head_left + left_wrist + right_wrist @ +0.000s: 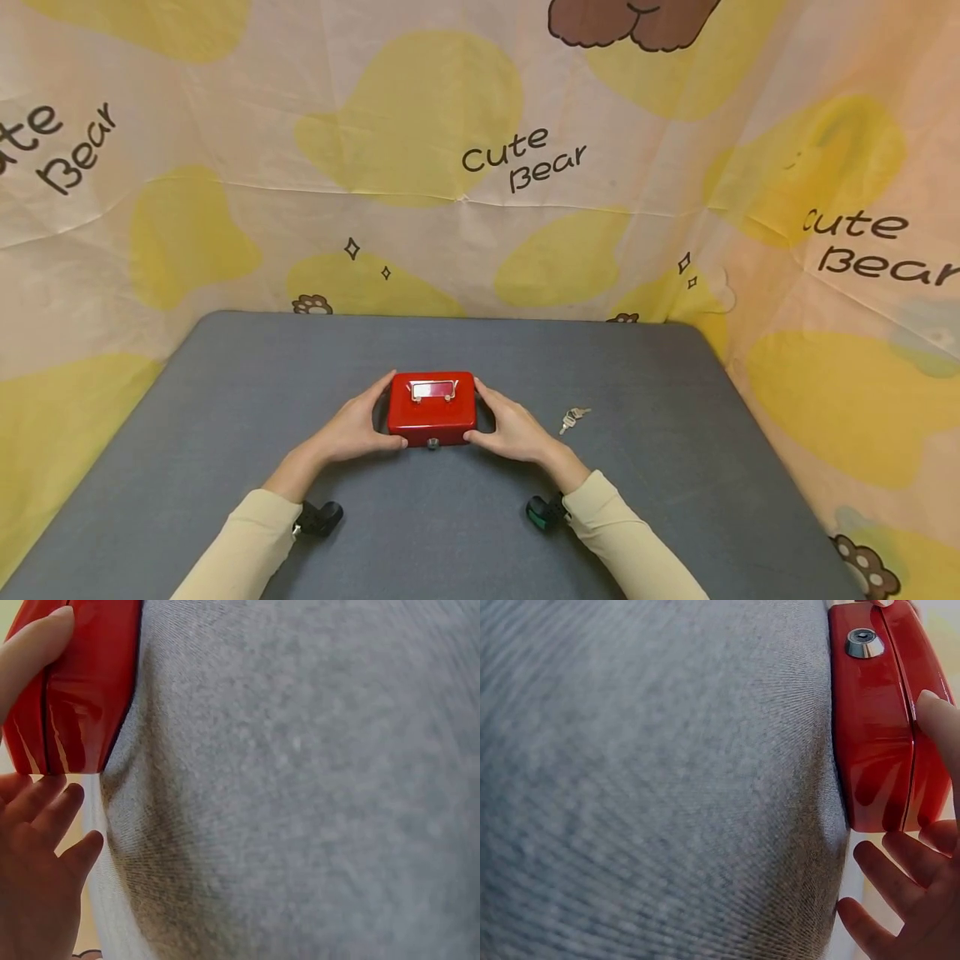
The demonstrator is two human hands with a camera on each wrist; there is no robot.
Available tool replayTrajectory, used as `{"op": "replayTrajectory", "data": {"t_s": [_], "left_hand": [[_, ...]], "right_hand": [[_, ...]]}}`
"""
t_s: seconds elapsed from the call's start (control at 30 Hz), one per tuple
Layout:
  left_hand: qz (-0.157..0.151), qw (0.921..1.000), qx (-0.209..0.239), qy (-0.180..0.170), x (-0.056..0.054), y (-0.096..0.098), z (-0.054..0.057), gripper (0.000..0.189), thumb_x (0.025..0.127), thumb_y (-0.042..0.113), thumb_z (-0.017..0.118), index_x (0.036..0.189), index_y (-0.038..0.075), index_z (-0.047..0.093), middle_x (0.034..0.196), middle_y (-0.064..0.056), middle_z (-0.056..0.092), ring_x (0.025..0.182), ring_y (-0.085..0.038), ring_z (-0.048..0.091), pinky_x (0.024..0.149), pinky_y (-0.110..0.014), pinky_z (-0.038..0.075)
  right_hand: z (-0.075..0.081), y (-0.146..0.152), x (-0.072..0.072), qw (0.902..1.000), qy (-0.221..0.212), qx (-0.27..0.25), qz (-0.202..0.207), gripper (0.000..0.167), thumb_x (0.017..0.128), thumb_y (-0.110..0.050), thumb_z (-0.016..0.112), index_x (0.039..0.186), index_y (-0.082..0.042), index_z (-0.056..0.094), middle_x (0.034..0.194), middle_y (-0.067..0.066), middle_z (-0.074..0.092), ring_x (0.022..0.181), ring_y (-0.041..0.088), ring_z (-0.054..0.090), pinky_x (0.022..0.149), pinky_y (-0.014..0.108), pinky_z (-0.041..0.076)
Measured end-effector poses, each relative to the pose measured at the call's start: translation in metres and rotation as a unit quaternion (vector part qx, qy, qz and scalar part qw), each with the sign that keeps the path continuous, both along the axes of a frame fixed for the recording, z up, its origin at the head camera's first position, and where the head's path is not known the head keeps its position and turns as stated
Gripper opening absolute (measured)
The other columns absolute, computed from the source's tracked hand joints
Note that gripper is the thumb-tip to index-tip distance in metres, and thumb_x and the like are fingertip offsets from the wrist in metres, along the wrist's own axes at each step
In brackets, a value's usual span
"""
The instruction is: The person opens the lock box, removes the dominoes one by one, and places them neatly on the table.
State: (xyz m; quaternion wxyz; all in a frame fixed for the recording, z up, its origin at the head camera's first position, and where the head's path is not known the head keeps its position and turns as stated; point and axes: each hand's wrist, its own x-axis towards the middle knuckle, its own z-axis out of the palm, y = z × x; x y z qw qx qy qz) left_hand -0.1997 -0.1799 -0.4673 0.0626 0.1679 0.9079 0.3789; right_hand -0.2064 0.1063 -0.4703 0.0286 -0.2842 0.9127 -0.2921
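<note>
A small red cash box (432, 417) sits on the grey table with its lid down. On its top lies a silver handle (432, 390), and a round metal lock (865, 643) is set in the front face. My left hand (358, 427) grips the box's left side, thumb on the front edge and fingers along the side. The right side is held the same way by my right hand (517, 427), its thumb near the lid seam in the right wrist view. Some fingers of each hand stand spread off the box in the wrist views.
Small silver keys (573, 418) lie on the grey tabletop (645, 375), to the right of my right hand. A printed cloth (420, 125) hangs behind the table and along both sides. A dark strapped device (321, 518) is on each wrist.
</note>
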Motion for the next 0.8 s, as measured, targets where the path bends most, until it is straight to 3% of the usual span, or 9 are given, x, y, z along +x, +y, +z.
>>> {"op": "replayTrajectory", "data": {"t_s": [0.33, 0.8], "left_hand": [[-0.005, 0.9998, 0.007, 0.015, 0.000, 0.004, 0.004, 0.104, 0.064, 0.032, 0.082, 0.144, 0.004, 0.023, 0.140, -0.018, 0.040, 0.121, -0.033, 0.048, 0.098, -0.048, 0.041], [-0.005, 0.9999, -0.002, 0.017, -0.003, 0.019, 0.005, 0.104, 0.063, 0.035, 0.082, 0.144, 0.003, 0.024, 0.138, -0.017, 0.043, 0.120, -0.031, 0.050, 0.098, -0.047, 0.041]], "right_hand": [[0.001, 0.001, -0.001, 0.9999, -0.014, 0.005, -0.003, 0.086, 0.081, -0.040, 0.067, 0.146, -0.008, 0.022, 0.144, 0.010, 0.039, 0.129, 0.025, 0.042, 0.103, 0.040, 0.038], [0.000, 0.016, -0.003, 1.0000, 0.001, -0.009, -0.003, 0.084, 0.080, -0.036, 0.069, 0.146, -0.006, 0.024, 0.142, 0.012, 0.041, 0.127, 0.026, 0.043, 0.101, 0.042, 0.039]]}}
